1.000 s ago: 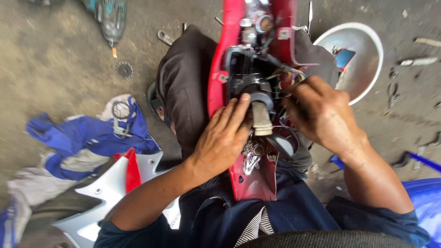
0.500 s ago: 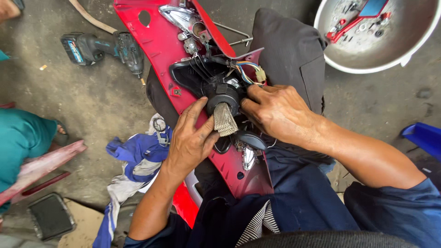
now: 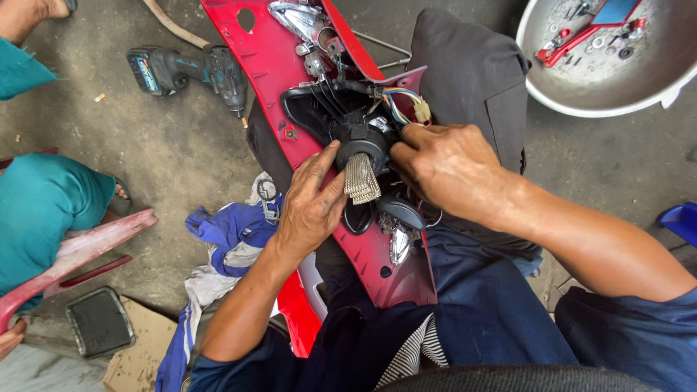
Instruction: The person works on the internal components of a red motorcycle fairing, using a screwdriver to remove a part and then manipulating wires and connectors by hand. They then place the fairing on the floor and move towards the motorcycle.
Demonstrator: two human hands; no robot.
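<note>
Holding the round black lamp socket w/ silver braid point(image 3: 361, 156), left hand point(image 3: 308, 207) gripped at 9 o'clock; right hand point(image 3: 446, 167) pinched at 3. Next likely needed a careful twist.

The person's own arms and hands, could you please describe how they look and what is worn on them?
Both forearms are bare. The left hand and right hand wear no gloves, rings or watch, and look smudged with dark grime. Dark navy sleeves are pushed up to about the elbows.
</note>
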